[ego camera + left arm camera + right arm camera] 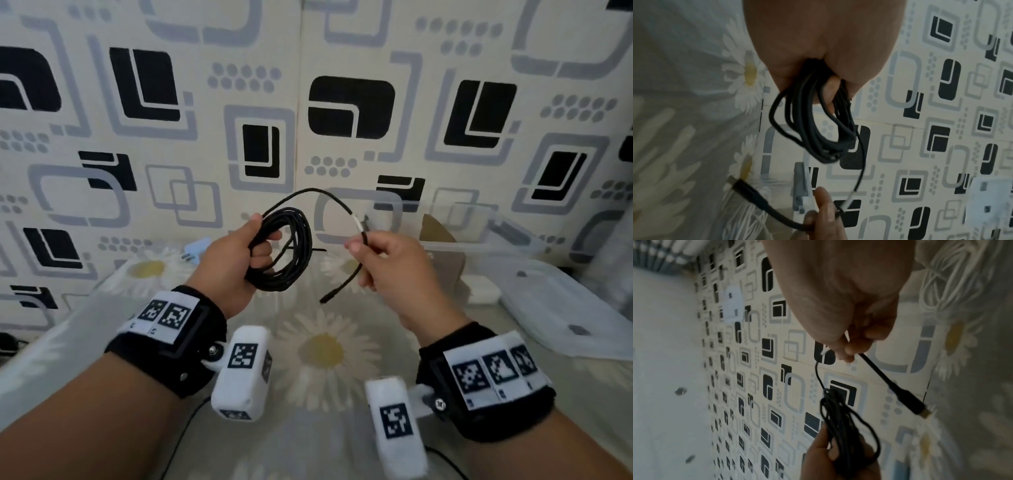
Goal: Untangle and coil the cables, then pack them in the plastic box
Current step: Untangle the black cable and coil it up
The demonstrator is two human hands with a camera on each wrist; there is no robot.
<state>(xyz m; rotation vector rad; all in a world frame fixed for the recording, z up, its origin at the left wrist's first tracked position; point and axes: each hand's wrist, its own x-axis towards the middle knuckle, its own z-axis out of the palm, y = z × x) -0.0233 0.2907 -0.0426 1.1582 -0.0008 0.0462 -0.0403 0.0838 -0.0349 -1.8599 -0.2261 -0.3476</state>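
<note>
Wrist cams (pixel 241 371) w/ marker tags sit closest, strapped on both forearms. Left hand (pixel 227 262) is up around 11 o'clock from the bed's (pixel 322 349) big daisy, fingers (pixel 265 251) clenched thru a coil (pixel 286 250) of black cable, thumb on top. Coil hangs in the air above the bed, not touching it. A loose tail arcs off the coil's top over to the right hand (pixel 387 265) at approx 1 o'clock, which pinches it just below a white tag (pixel 358 222). The plug end (pixel 327 298) dangles below that hand. Clear box (pixel 479 236) is at 2 o'clock against the patterned wall, its lid (pixel 565 308) lying flat beside it. White charger (pixel 193 251) at 10 o'clock on the bed.
</note>
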